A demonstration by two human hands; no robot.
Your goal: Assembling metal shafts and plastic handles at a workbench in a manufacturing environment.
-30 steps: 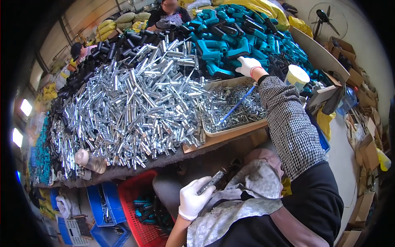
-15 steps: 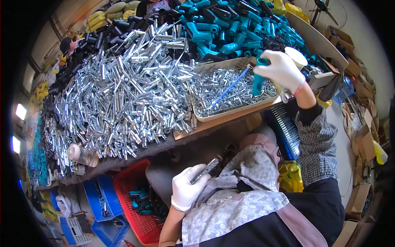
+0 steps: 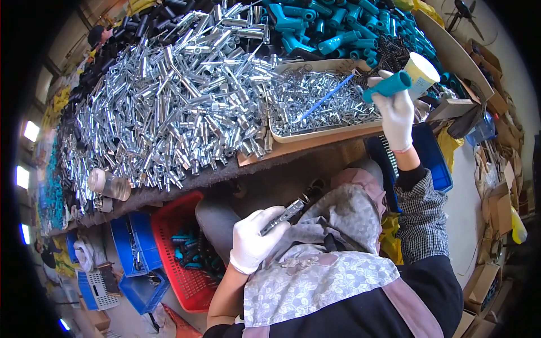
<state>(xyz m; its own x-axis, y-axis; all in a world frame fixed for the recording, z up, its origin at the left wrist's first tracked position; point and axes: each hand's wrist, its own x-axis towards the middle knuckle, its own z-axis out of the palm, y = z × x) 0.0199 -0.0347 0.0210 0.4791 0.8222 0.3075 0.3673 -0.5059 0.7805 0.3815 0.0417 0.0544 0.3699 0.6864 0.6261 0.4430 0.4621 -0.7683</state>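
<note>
Both my hands wear white gloves. Over my lap, my left hand (image 3: 253, 239) is closed on a silver metal cylinder (image 3: 286, 216) with a spring at its far end. At the right end of the table, my right hand (image 3: 396, 119) grips a teal tubular plastic handle (image 3: 391, 86), held tilted with one end toward the right. Beside that handle stands a white and yellow cup (image 3: 421, 70). Below and to the left of it lies a pale tray (image 3: 307, 137) of small metal parts and springs, with a blue stick (image 3: 329, 96) lying across them.
Shiny metal tubes (image 3: 180, 96) are heaped over the table's left and middle. Teal handles (image 3: 338, 42) pile up at the back. A clear jar (image 3: 110, 185) sits at the front left edge. Below are a red basket (image 3: 186, 287), blue bins (image 3: 135, 242) and another blue bin (image 3: 437, 163) at right.
My right hand has turned the teal handle from upright to nearly level and shifted slightly right, next to the cup. My left hand keeps its hold on the metal cylinder. The view has shifted slightly.
</note>
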